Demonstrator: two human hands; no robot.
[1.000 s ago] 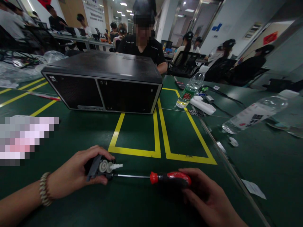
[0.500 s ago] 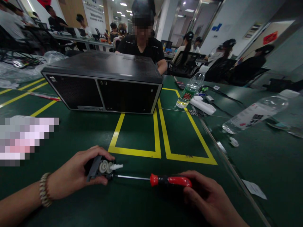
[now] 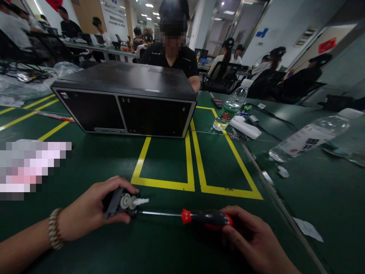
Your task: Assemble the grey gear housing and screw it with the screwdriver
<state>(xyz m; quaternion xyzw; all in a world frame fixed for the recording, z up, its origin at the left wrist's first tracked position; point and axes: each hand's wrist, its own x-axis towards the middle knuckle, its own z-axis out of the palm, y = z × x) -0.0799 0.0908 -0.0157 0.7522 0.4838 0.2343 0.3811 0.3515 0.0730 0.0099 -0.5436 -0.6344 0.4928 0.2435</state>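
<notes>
My left hand (image 3: 97,203), with a braided bracelet on its wrist, grips a small dark grey gear housing (image 3: 116,205) between thumb and fingers. Pale round gears and a white shaft (image 3: 142,201) pointing right show on its open side. My right hand (image 3: 251,234) is closed on the handle end of a red and black screwdriver (image 3: 209,218). The metal blade lies level and its tip meets the lower right corner of the housing. Whether a screw sits at that tip, I cannot tell.
A black computer case (image 3: 125,102) lies across the table ahead, with a person (image 3: 171,53) behind it. Two plastic bottles, one with a green label (image 3: 228,112) and one with a white label (image 3: 308,139), stand to the right. Yellow tape (image 3: 162,185) marks the green tabletop.
The screwdriver handle has turned about its length: its black side now faces up where red showed before. The gear housing and my left hand have stayed in place.
</notes>
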